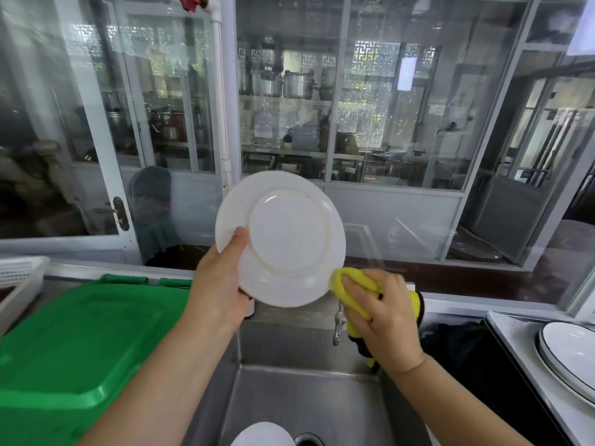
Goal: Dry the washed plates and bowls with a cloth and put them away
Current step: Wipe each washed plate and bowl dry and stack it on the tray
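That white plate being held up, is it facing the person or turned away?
Turned away: the white plate shows its underside, with the raised foot ring visible. The left hand grips its rim; the right hand presses the yellow cloth against it.

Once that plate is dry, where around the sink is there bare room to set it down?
The flat green lid left of the sink lies bare. The sink floor is partly free between a white dish and the drain. The right counter is crowded by rimmed plates. The left hand holds the plate; the right hand grips the cloth.
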A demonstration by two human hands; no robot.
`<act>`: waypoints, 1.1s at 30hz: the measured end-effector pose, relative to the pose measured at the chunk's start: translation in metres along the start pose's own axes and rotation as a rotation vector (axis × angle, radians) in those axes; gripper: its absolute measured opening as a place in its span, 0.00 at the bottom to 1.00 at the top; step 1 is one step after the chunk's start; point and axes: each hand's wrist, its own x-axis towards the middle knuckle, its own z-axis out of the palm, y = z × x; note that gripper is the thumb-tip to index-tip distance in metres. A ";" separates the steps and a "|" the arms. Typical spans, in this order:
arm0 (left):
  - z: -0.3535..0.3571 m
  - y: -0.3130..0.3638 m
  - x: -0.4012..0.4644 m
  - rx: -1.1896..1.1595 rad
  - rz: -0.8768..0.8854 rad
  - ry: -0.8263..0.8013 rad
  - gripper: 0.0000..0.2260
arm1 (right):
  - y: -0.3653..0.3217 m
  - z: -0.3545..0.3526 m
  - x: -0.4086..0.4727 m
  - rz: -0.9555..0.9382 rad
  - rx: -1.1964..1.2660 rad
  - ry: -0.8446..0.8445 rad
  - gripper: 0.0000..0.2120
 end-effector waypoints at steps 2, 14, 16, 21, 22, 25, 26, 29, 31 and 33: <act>-0.001 0.000 -0.001 0.027 0.023 -0.003 0.05 | 0.000 -0.005 0.011 0.019 -0.013 0.021 0.19; 0.010 -0.016 -0.020 0.121 0.009 -0.098 0.07 | -0.048 0.005 0.069 -0.091 0.020 -0.077 0.14; 0.008 -0.012 -0.020 0.136 0.032 -0.111 0.05 | -0.044 0.006 0.076 -0.009 0.031 -0.050 0.15; -0.008 0.001 -0.015 0.168 0.053 -0.061 0.04 | -0.028 0.007 0.080 0.146 -0.031 -0.052 0.16; -0.013 0.004 -0.012 0.156 0.054 -0.054 0.04 | -0.028 0.008 0.075 0.169 -0.035 -0.062 0.16; -0.026 0.012 -0.006 0.138 0.061 -0.040 0.04 | -0.037 0.013 0.056 0.196 -0.040 -0.100 0.17; -0.029 0.013 -0.005 0.133 0.064 -0.038 0.05 | -0.043 0.015 0.049 0.191 -0.041 -0.114 0.17; -0.039 0.014 -0.001 0.114 0.058 -0.022 0.08 | -0.066 0.027 0.033 0.134 -0.024 -0.132 0.16; -0.047 0.014 0.002 0.099 0.037 -0.013 0.06 | -0.083 0.038 0.028 0.090 -0.008 -0.133 0.14; -0.053 0.011 0.005 0.096 0.007 -0.009 0.04 | -0.095 0.048 0.033 0.056 -0.022 -0.133 0.14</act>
